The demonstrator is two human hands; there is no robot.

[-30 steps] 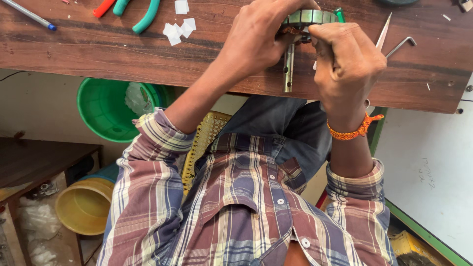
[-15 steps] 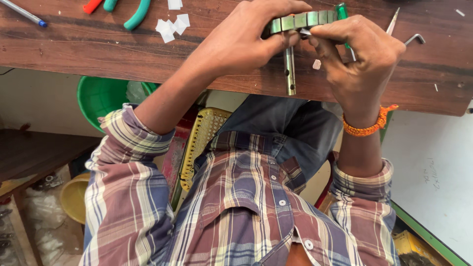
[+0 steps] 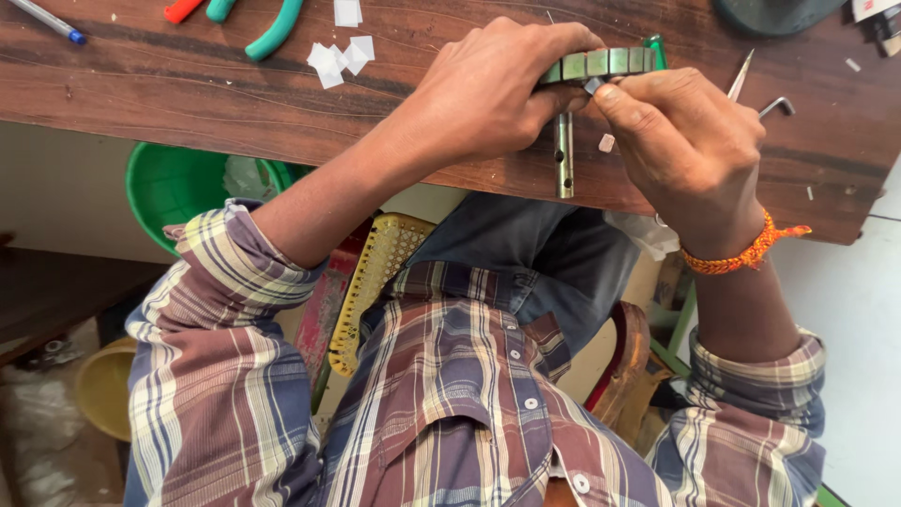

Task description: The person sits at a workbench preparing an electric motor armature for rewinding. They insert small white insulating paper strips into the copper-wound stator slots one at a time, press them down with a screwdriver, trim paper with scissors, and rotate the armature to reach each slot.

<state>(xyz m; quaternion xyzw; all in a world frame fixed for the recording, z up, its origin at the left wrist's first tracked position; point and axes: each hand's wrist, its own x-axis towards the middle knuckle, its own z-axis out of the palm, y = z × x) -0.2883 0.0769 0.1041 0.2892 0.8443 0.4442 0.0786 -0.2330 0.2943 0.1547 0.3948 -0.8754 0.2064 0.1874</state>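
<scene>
- Left hand (image 3: 488, 89): fingers curled over the left end of a segmented green-grey metal bar (image 3: 601, 64), gripping it above the table (image 3: 188, 103).
- Right hand (image 3: 690, 141): thumb and fingertips pinched on the right part of the same bar; an orange thread band (image 3: 741, 255) sits on its wrist.
- Metal tube (image 3: 563, 155): hangs straight down from the bar between the two hands (its upper end is hidden by the fingers), reaching the table's near edge.
- Just right of the right hand: a thin pointed tool (image 3: 739, 77) and a small hex key (image 3: 774, 107) on the table.
- Left of the left hand: white paper scraps (image 3: 340, 56); beyond them green-handled pliers (image 3: 267, 28).
- Far left corner: a pen (image 3: 47, 19).
- Below the table, under the left forearm: a green bucket (image 3: 178, 183).
</scene>
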